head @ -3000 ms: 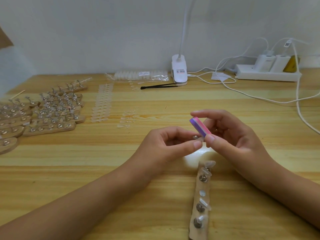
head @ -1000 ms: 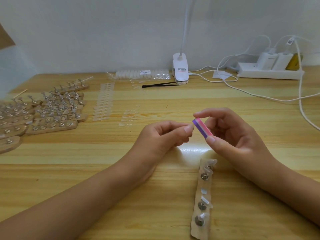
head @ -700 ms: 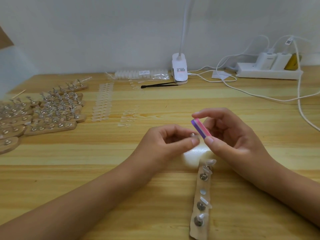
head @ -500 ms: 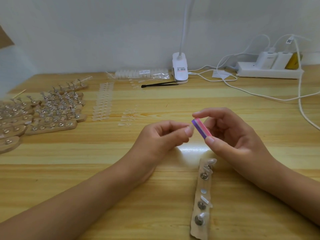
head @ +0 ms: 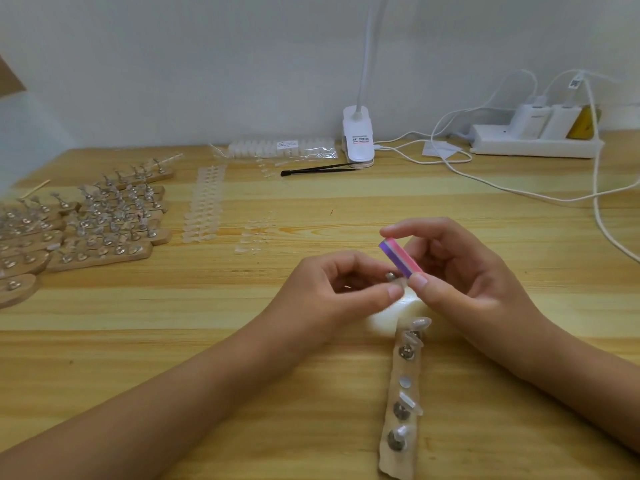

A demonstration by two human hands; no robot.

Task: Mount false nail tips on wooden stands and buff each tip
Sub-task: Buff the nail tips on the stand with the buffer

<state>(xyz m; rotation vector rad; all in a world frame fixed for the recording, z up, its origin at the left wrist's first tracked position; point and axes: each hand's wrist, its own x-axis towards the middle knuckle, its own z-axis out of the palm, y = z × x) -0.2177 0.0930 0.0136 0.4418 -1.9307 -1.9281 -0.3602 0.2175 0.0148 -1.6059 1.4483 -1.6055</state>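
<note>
tabletop (head: 194, 341) lies bare ahead of my left forearm and in the broad band between my hands and the clip lamp (head: 357, 140) at the wall. the left side is crowded with rows of wooden stands (head: 104, 223) and strips of loose tips (head: 204, 206); white cables (head: 599, 209) from the power strip (head: 533, 145) trail down the right side, well apart from my wrist. just under my right hand (head: 464, 275) the working stand (head: 401, 400) runs toward me, long axis near to far, its near end almost at the bottom of the view. my right hand pinches the buffer block (head: 400, 257) endwise, forefinger on the far end, thumb on the near end; its long axis slants from far-left to near-right, purple face turned left, pink face up. my left hand (head: 332, 289) pinches a clear nail tip (head: 398, 281) on its small metal peg between thumb and forefinger, the tip pointing right and touching the block's near end. half a second ago my left thumb stood higher, beside the block's middle, with the peg hidden; now it sits lower and the peg shows. the block has kept its slant.
</note>
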